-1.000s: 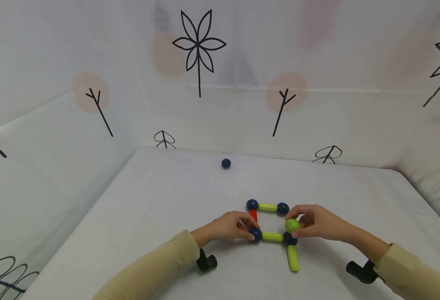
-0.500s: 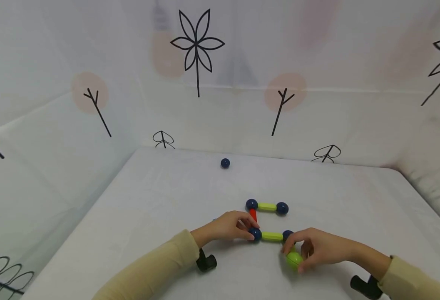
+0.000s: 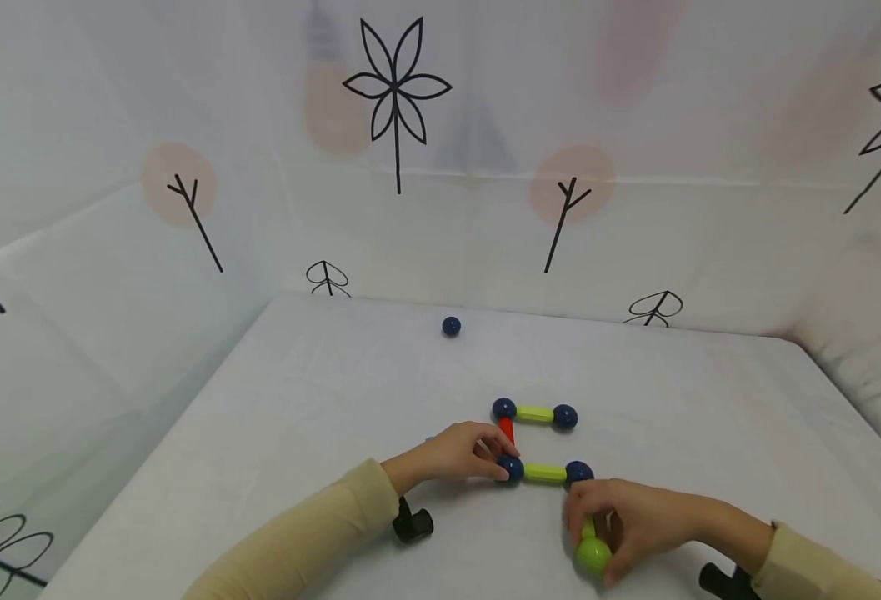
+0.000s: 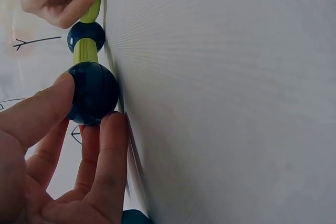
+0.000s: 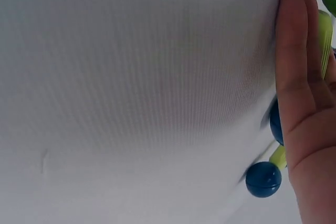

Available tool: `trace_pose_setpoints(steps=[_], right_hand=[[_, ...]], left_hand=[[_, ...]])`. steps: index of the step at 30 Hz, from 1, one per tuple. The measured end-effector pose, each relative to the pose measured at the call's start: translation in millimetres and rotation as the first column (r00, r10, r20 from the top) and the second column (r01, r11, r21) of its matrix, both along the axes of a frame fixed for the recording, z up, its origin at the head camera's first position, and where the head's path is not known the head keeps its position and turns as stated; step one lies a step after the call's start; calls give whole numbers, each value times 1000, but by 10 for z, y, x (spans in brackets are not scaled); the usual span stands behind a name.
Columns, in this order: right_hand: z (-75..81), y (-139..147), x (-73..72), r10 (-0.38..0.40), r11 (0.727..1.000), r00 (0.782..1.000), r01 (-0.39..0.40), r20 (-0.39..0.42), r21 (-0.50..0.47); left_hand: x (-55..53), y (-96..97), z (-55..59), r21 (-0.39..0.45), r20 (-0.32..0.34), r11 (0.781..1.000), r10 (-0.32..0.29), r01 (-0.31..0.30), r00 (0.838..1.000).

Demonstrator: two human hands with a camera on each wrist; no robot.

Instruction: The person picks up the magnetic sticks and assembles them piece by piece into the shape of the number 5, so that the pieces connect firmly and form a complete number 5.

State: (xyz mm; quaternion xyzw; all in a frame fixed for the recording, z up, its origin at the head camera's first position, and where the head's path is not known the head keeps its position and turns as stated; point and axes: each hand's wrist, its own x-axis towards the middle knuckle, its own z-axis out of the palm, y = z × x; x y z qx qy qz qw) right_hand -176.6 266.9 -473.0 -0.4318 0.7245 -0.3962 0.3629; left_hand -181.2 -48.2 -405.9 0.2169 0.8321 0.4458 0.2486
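My left hand (image 3: 458, 452) pinches a dark blue ball (image 4: 93, 94) at the near left corner of a ball-and-rod construction. From that ball a lime rod (image 3: 545, 473) runs right to another dark blue ball (image 3: 578, 472), and a red rod (image 3: 507, 430) runs to the back. My right hand (image 3: 638, 517) holds a green ball (image 3: 593, 555) at the near end of a second lime rod (image 3: 588, 527), its fingers alongside that rod and hiding part of it. At the back, a further lime rod (image 3: 535, 414) joins two dark blue balls.
A single dark blue ball (image 3: 451, 326) lies at the far side of the white table (image 3: 320, 375). A small blue bit (image 3: 431, 438) peeks out behind the left hand. Patterned white cloth (image 3: 470, 225) walls the table in. Dark wrist cameras (image 3: 413, 525) hang under both sleeves.
My right hand has brought the green ball from above the right blue ball toward me, to the near end of the lime rod there. The left hand has stayed in place.
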Motion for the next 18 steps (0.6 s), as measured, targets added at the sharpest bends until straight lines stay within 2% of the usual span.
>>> trace_pose_setpoints(steps=[1,3,5,9,11,14,16,18], right_hand=[[-77,29,-23,-3,1000,1000,3,-7,15],[-3,-11,25,-2,1000,1000,3,-22,13],[140,-78,97,3,1000,999,-3,-36,-5],[520,-225,261,-4,1000,999,3,-46,-12],[634,-259,308,-11,1000,999,11,-53,5],[695,-275,336,-24,1000,998,25,-53,15],[681,-265,329,-12,1000,997,12,-79,12],[669,-264,330,-22,1000,997,22,-72,1]], left_hand=[[2,0,3,1,1,1000,1,-1,1000],[7,0,9,3,-1,1000,0,0,1000],[12,-2,12,1,-3,1000,0,0,1000],[18,-6,21,-1,-2,1000,5,-5,1000],[20,-7,23,-1,-2,1000,6,-6,1000],[21,-7,29,3,-2,1000,4,-4,1000],[23,-6,28,4,-4,1000,1,-1,1000],[24,-4,28,4,-6,1000,3,-3,1000]])
